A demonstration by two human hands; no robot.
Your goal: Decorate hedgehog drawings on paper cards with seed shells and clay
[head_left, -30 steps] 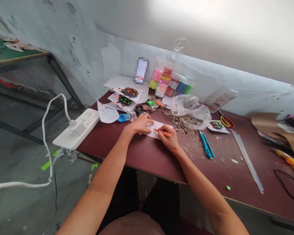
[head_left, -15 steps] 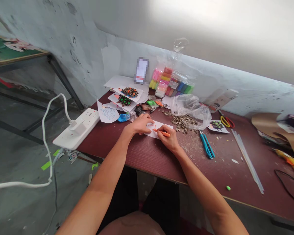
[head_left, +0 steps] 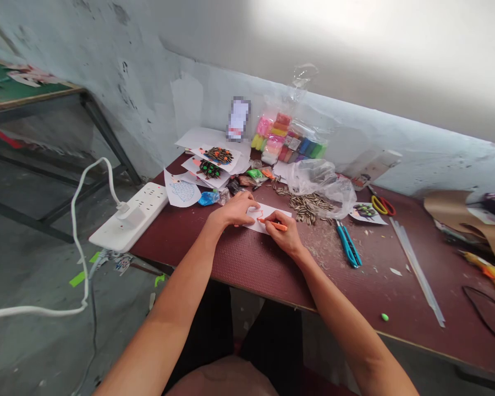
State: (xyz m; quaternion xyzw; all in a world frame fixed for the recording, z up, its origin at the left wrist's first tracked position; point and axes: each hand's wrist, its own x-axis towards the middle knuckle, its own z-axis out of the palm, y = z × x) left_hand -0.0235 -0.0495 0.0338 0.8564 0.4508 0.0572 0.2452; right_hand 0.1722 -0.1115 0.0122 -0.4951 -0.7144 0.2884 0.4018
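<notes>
A small white paper point(head_left: 256, 226) with a few orange lines lies on the dark red table point(head_left: 239, 258). My right hand point(head_left: 284, 233) is closed around an orange pen point(head_left: 277, 224), its tip on the paper near the lines. At the paper's left edge rests my left hand point(head_left: 237, 209), fingers apart and touching the sheet, holding nothing. Striped seeds point(head_left: 307, 207) are heaped just beyond my right hand. Blue wrapped clay point(head_left: 208, 198) and a sheet with a blue drawing point(head_left: 183, 191) lie left of my left hand.
A power strip point(head_left: 127, 223) sits at the table's left end. Behind are seed-covered pictures point(head_left: 210, 169), clay packs point(head_left: 289, 143) and a plastic bag point(head_left: 338, 190). Rightward lie a teal cutter point(head_left: 348, 245), scissors point(head_left: 383, 205), clear glue sticks point(head_left: 418, 272) and a yellow glue gun point(head_left: 489, 272).
The orange outline on the paper looks slightly longer near the pen tip. Both hands have stayed in nearly the same place.
</notes>
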